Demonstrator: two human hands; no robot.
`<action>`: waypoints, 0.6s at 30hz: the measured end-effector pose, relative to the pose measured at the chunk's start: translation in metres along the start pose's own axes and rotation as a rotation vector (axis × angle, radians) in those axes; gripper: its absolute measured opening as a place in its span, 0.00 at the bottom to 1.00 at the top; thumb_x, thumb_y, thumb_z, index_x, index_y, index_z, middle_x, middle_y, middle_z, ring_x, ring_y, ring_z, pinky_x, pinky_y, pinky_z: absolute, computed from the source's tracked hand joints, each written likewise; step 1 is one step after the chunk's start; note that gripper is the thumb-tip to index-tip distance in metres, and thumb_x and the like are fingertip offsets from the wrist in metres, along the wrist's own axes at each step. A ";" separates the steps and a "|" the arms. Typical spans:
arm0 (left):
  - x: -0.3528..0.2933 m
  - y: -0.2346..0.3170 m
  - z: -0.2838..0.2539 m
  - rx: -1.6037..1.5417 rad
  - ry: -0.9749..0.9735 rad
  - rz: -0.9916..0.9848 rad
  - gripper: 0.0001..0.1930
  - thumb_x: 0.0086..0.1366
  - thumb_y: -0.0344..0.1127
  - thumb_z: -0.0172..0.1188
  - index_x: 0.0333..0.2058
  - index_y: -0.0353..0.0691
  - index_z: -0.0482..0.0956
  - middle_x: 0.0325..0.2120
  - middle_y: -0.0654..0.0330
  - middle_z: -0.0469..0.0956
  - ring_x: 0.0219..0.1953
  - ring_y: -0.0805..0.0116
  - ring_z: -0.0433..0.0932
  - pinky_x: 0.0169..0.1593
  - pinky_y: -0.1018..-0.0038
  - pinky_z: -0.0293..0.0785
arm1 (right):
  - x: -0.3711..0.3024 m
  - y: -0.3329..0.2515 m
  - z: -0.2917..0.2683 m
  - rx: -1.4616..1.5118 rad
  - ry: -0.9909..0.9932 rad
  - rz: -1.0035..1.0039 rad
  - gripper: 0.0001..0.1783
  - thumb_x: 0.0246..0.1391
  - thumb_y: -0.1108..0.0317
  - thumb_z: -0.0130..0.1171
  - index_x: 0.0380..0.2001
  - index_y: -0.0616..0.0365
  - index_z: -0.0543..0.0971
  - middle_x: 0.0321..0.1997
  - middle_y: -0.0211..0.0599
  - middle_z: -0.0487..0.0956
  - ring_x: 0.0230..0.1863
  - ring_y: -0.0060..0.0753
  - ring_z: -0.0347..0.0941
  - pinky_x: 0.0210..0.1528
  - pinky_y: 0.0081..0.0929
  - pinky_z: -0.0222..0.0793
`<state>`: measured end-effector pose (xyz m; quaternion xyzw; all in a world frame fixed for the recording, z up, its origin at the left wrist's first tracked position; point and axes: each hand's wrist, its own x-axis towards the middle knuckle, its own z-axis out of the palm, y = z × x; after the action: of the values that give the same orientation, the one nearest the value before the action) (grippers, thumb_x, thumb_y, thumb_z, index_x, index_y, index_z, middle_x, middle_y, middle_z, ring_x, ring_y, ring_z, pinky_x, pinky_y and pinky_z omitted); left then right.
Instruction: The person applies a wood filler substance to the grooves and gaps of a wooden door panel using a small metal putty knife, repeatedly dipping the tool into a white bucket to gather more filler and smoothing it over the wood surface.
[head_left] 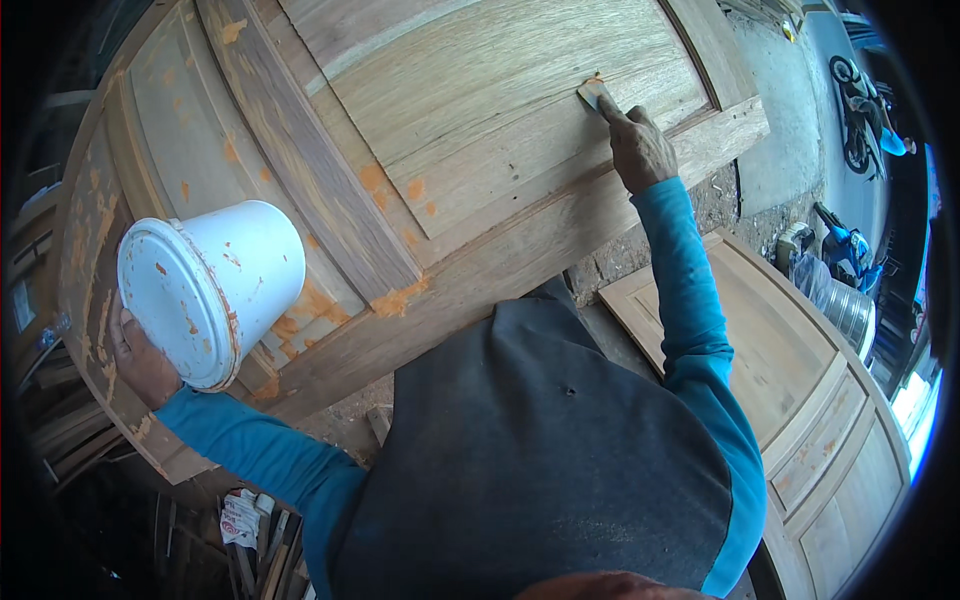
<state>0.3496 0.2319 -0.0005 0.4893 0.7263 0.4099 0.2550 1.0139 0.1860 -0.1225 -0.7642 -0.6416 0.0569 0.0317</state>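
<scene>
My right hand (642, 150) grips a small putty knife (592, 94), its flat blade on the pale panel of a wooden door (480, 110). A dab of orange filler shows at the blade's far edge. At the left, my left hand (145, 365) is beside a white lidded bucket (255, 265) smeared with orange. The visible fingers of that hand stretch along the door, partly hidden by the bucket's lid; whether they touch the bucket I cannot tell. Orange filler patches (400, 300) mark the door's frame and panels.
Another wooden door (790, 360) leans or lies at the right. Wood offcuts (270, 560) are heaped at lower left. Farther off at the right are a metal drum (850, 315), a blue machine (845, 245) and a person (890, 140) by a motorbike (855, 120).
</scene>
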 end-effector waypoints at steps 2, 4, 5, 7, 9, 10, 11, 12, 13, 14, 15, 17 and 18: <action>-0.002 0.004 0.002 0.053 0.029 0.004 0.21 0.79 0.37 0.46 0.64 0.35 0.73 0.56 0.52 0.78 0.55 0.64 0.78 0.58 0.71 0.76 | -0.002 -0.014 -0.006 -0.076 -0.086 0.041 0.24 0.63 0.69 0.56 0.61 0.40 0.80 0.39 0.49 0.77 0.41 0.57 0.80 0.45 0.50 0.77; -0.005 0.004 0.003 -0.003 0.057 -0.036 0.22 0.78 0.37 0.46 0.64 0.34 0.74 0.56 0.52 0.78 0.54 0.65 0.79 0.57 0.71 0.77 | 0.005 -0.018 -0.024 -0.047 -0.138 0.029 0.22 0.63 0.67 0.56 0.60 0.41 0.81 0.39 0.49 0.79 0.42 0.56 0.81 0.45 0.50 0.76; -0.005 0.006 0.007 -0.035 0.065 -0.056 0.22 0.78 0.38 0.46 0.64 0.34 0.74 0.56 0.52 0.78 0.54 0.65 0.79 0.57 0.71 0.77 | 0.012 -0.014 -0.023 -0.026 -0.121 0.024 0.22 0.63 0.67 0.56 0.60 0.41 0.81 0.39 0.49 0.79 0.42 0.56 0.81 0.45 0.51 0.76; -0.009 0.013 0.015 -0.036 0.066 -0.059 0.22 0.78 0.38 0.47 0.63 0.34 0.74 0.56 0.53 0.78 0.53 0.65 0.79 0.56 0.71 0.78 | 0.017 -0.007 -0.020 -0.018 -0.144 0.030 0.22 0.64 0.66 0.57 0.60 0.42 0.81 0.39 0.49 0.79 0.42 0.54 0.81 0.46 0.50 0.76; -0.012 0.019 0.016 -0.011 0.092 -0.053 0.22 0.78 0.39 0.47 0.63 0.34 0.75 0.56 0.53 0.78 0.53 0.65 0.79 0.55 0.71 0.78 | 0.018 0.001 -0.027 -0.002 -0.200 0.011 0.22 0.64 0.66 0.58 0.60 0.44 0.81 0.39 0.50 0.79 0.43 0.54 0.80 0.47 0.49 0.76; -0.013 0.019 0.016 0.007 0.107 -0.047 0.21 0.78 0.39 0.47 0.62 0.34 0.75 0.56 0.53 0.78 0.53 0.65 0.80 0.55 0.71 0.78 | 0.020 0.005 -0.032 0.005 -0.228 0.001 0.22 0.64 0.66 0.58 0.61 0.45 0.81 0.40 0.50 0.79 0.43 0.54 0.80 0.47 0.49 0.76; -0.013 0.017 0.017 0.022 0.112 -0.040 0.21 0.78 0.39 0.48 0.62 0.34 0.76 0.56 0.54 0.78 0.53 0.65 0.80 0.55 0.71 0.78 | 0.023 0.008 -0.038 0.038 -0.221 0.001 0.22 0.64 0.66 0.59 0.60 0.48 0.81 0.40 0.50 0.80 0.43 0.54 0.80 0.49 0.48 0.75; -0.010 0.012 0.016 0.026 0.111 -0.021 0.21 0.77 0.39 0.48 0.62 0.34 0.76 0.56 0.54 0.78 0.53 0.65 0.80 0.55 0.71 0.78 | 0.025 0.012 -0.034 0.049 -0.192 0.013 0.22 0.64 0.66 0.59 0.60 0.48 0.81 0.39 0.50 0.80 0.43 0.54 0.80 0.49 0.48 0.75; -0.007 0.005 0.011 0.029 0.110 -0.002 0.22 0.77 0.39 0.48 0.62 0.34 0.76 0.56 0.53 0.78 0.53 0.65 0.80 0.55 0.71 0.77 | 0.026 0.016 -0.028 0.060 -0.163 0.025 0.21 0.64 0.66 0.60 0.60 0.48 0.82 0.39 0.50 0.80 0.43 0.54 0.80 0.48 0.48 0.75; -0.006 0.006 0.010 0.034 0.117 0.019 0.22 0.77 0.38 0.48 0.62 0.34 0.76 0.56 0.53 0.78 0.53 0.65 0.80 0.55 0.71 0.77 | 0.028 0.019 -0.022 0.074 -0.131 0.031 0.21 0.63 0.66 0.60 0.60 0.48 0.82 0.39 0.50 0.80 0.42 0.54 0.80 0.48 0.48 0.75; -0.007 0.007 0.011 0.087 0.131 0.023 0.22 0.77 0.38 0.48 0.62 0.34 0.76 0.56 0.53 0.78 0.53 0.65 0.80 0.55 0.71 0.77 | 0.024 0.025 -0.021 0.084 -0.083 -0.011 0.21 0.63 0.66 0.60 0.60 0.48 0.82 0.38 0.50 0.79 0.41 0.54 0.80 0.47 0.48 0.75; -0.010 0.011 0.016 0.191 0.153 0.030 0.22 0.77 0.38 0.47 0.61 0.33 0.77 0.57 0.53 0.78 0.53 0.65 0.80 0.55 0.70 0.77 | 0.027 0.033 -0.027 0.065 -0.088 -0.006 0.22 0.63 0.66 0.60 0.60 0.48 0.82 0.37 0.51 0.79 0.41 0.55 0.80 0.47 0.48 0.75; -0.008 0.008 0.013 0.169 0.141 0.034 0.22 0.77 0.38 0.48 0.61 0.32 0.77 0.56 0.53 0.78 0.53 0.65 0.80 0.55 0.70 0.77 | 0.028 0.035 -0.029 0.054 -0.091 0.001 0.22 0.63 0.66 0.60 0.60 0.48 0.82 0.37 0.51 0.79 0.41 0.55 0.80 0.47 0.48 0.75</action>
<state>0.3665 0.2301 -0.0007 0.4910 0.7661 0.3850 0.1541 1.0561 0.2078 -0.0991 -0.7600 -0.6403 0.1087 0.0230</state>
